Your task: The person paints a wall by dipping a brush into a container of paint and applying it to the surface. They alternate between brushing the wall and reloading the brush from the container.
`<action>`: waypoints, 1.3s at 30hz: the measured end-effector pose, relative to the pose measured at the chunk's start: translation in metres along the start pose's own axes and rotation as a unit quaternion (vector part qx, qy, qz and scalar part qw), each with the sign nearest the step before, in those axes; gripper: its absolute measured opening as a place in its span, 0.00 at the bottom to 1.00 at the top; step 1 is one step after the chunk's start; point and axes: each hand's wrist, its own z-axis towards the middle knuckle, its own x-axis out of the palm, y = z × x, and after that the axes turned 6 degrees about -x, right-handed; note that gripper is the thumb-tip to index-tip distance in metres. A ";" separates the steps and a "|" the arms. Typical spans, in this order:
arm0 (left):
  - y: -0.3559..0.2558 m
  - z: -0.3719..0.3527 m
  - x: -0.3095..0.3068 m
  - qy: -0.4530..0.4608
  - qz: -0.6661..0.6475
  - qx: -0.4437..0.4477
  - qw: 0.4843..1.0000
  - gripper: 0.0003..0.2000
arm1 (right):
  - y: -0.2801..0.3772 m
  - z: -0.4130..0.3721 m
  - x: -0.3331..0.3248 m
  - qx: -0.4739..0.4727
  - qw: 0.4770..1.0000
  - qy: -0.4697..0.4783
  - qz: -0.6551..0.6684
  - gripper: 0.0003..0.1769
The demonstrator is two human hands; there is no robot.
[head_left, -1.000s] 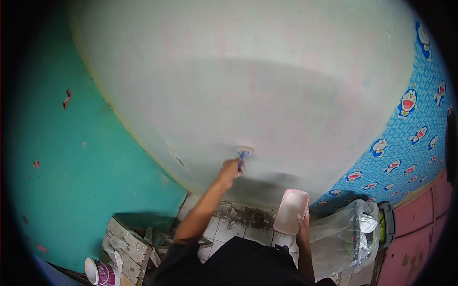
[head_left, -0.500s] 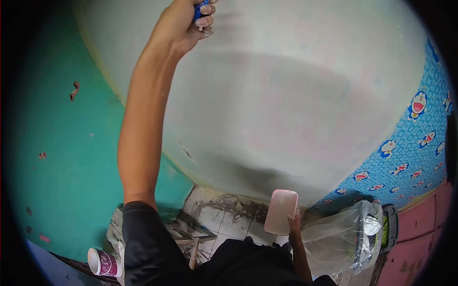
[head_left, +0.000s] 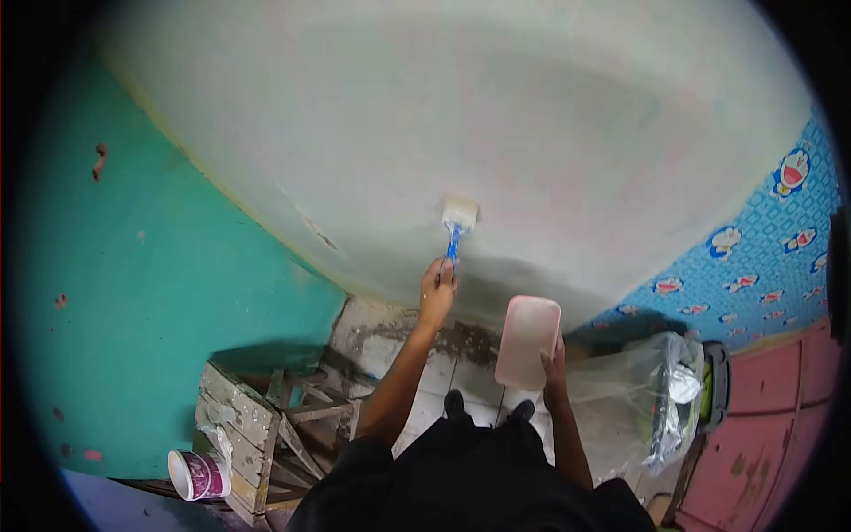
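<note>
My left hand is closed around the blue handle of a paintbrush, which has a broad whitish head. The brush points up, with its head against the pale painted wall. Lower and to the right, my right hand grips the side edge of a shallow pink tray with a whitish inside. The tray is in front of the wall's lower part, above the tiled floor.
A paint-stained wooden stand and a white-and-purple bucket are at lower left, beside a green wall. Clear plastic sheeting covers things at right, near blue cartoon wallpaper and a pink panel.
My left hand has come down from the top of the view to the wall's lower middle, bringing the whole paintbrush into sight. The tray sits a little higher in view.
</note>
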 end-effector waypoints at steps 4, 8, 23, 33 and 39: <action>0.067 -0.034 -0.027 0.003 0.076 -0.049 0.996 0.16 | 0.002 0.012 0.009 0.020 1.000 -0.009 -0.017 0.37; 0.040 -0.081 -0.051 0.010 0.189 0.017 0.982 0.14 | -0.009 0.017 0.021 0.040 0.999 0.008 -0.008 0.38; -0.079 -0.071 -0.047 -0.005 0.304 0.195 0.932 0.13 | -0.017 0.007 0.094 0.174 0.975 0.033 0.135 0.40; -0.069 -0.064 -0.031 0.014 0.460 0.223 0.859 0.16 | -0.028 -0.004 0.104 0.155 0.978 0.026 0.140 0.40; -0.051 -0.060 -0.028 0.012 0.456 0.241 0.856 0.16 | -0.020 -0.008 0.111 0.146 0.979 0.013 0.140 0.40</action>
